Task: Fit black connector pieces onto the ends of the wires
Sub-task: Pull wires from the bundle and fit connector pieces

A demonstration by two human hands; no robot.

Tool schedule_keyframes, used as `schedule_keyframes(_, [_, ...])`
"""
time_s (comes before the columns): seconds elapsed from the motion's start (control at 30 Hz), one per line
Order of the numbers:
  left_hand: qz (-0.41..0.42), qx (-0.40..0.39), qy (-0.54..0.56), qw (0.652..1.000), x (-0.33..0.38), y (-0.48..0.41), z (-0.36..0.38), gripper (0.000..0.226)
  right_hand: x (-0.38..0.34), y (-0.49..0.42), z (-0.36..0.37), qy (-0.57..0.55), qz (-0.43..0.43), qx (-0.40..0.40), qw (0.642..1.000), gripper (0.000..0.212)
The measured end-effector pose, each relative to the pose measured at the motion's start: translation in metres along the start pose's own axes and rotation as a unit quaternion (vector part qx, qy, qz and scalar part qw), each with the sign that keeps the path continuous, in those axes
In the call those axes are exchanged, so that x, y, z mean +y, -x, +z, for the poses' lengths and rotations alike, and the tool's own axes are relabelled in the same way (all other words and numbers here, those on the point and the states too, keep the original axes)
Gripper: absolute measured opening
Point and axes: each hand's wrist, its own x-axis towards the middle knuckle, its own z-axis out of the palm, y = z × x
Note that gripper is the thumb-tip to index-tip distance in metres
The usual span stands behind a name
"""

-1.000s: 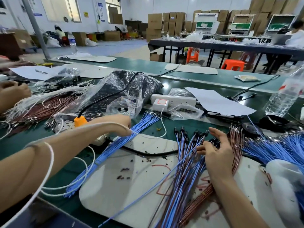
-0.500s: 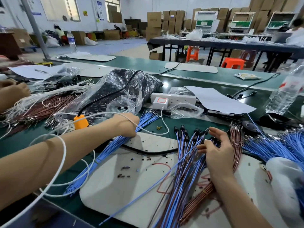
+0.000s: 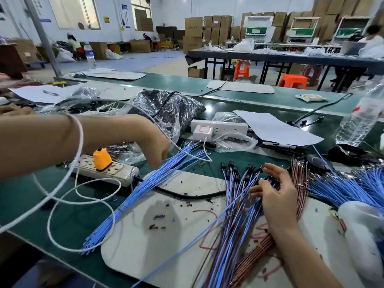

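Note:
A tied bundle of bare blue wires (image 3: pixel 133 196) lies slantwise across the green table and the white mat (image 3: pixel 166 235). My left hand (image 3: pixel 153 146) reaches down onto its far end, fingertips bunched and pinching among the wires. A white cable drapes over that forearm. My right hand (image 3: pixel 274 190) rests with relaxed, spread fingers on a mixed blue and brown wire bundle (image 3: pixel 234 215) whose far ends carry black connectors (image 3: pixel 230 167). More black pieces fill the clear plastic bag (image 3: pixel 166 109) behind.
A power strip (image 3: pixel 116 173) with an orange plug (image 3: pixel 101 156) sits left of the blue wires. A white socket block (image 3: pixel 220 126), paper (image 3: pixel 274 129) and a water bottle (image 3: pixel 357 121) lie behind. Brown wires (image 3: pixel 299 183) and more blue wires (image 3: pixel 342 183) crowd the right.
My left hand has tipped downward, bringing its fingertips onto the far end of the blue bundle. My right hand has stayed on the connector-tipped wires.

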Motion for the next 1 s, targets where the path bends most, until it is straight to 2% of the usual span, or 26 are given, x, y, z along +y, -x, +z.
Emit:
schedule_keyframes(0.07, [-0.019, -0.046, -0.071, 0.996, 0.001, 0.004, -0.001, 0.019, -0.001, 0.001, 0.000, 0.001, -0.003, -0.001, 1.000, 0.031])
schedule_keyframes(0.13, [-0.008, -0.052, -0.092, 0.994, 0.000, 0.004, 0.000, 0.017, -0.001, 0.001, 0.001, 0.004, -0.004, -0.001, 1.000, 0.030])
schedule_keyframes(0.23, [0.047, 0.013, -0.111, 0.993, -0.002, 0.005, 0.001, 0.017, -0.001, 0.001, 0.001, 0.006, -0.004, -0.002, 1.000, 0.029])
schedule_keyframes(0.37, [0.104, 0.096, -0.228, 0.963, 0.006, 0.007, 0.022, 0.008, -0.001, 0.000, 0.001, 0.002, -0.006, -0.003, 1.000, 0.028])
schedule_keyframes(0.47, [0.147, 0.126, -0.272, 0.943, 0.019, 0.009, 0.038, 0.017, 0.000, 0.000, 0.003, 0.012, -0.009, -0.014, 1.000, 0.028])
schedule_keyframes(0.6, [0.169, 0.132, -0.219, 0.952, 0.033, 0.009, 0.042, 0.022, -0.005, 0.003, 0.001, 0.013, -0.022, -0.043, 0.999, 0.024])
schedule_keyframes(0.67, [0.188, 0.178, -0.172, 0.950, 0.040, 0.008, 0.036, 0.023, -0.009, 0.008, 0.001, 0.013, -0.042, -0.090, 0.995, 0.019])
schedule_keyframes(0.73, [0.247, 0.228, -0.081, 0.938, 0.053, 0.008, 0.028, 0.023, -0.014, 0.015, 0.004, 0.001, -0.040, -0.165, 0.985, 0.020])
schedule_keyframes(0.83, [0.337, 0.233, 0.109, 0.906, 0.076, 0.007, 0.016, 0.022, -0.020, 0.024, 0.015, -0.034, -0.004, -0.258, 0.966, 0.035])
schedule_keyframes(0.9, [0.349, 0.231, 0.100, 0.903, 0.088, 0.003, 0.010, 0.022, -0.022, 0.031, 0.021, -0.058, 0.011, -0.292, 0.955, 0.031])
schedule_keyframes(0.97, [0.327, 0.203, 0.038, 0.922, 0.093, -0.006, 0.008, 0.025, -0.023, 0.034, 0.023, -0.089, 0.028, -0.283, 0.954, 0.019])
schedule_keyframes(1.0, [0.309, 0.185, 0.031, 0.932, 0.093, -0.009, 0.008, 0.027, -0.023, 0.034, 0.022, -0.099, 0.037, -0.273, 0.956, 0.020])
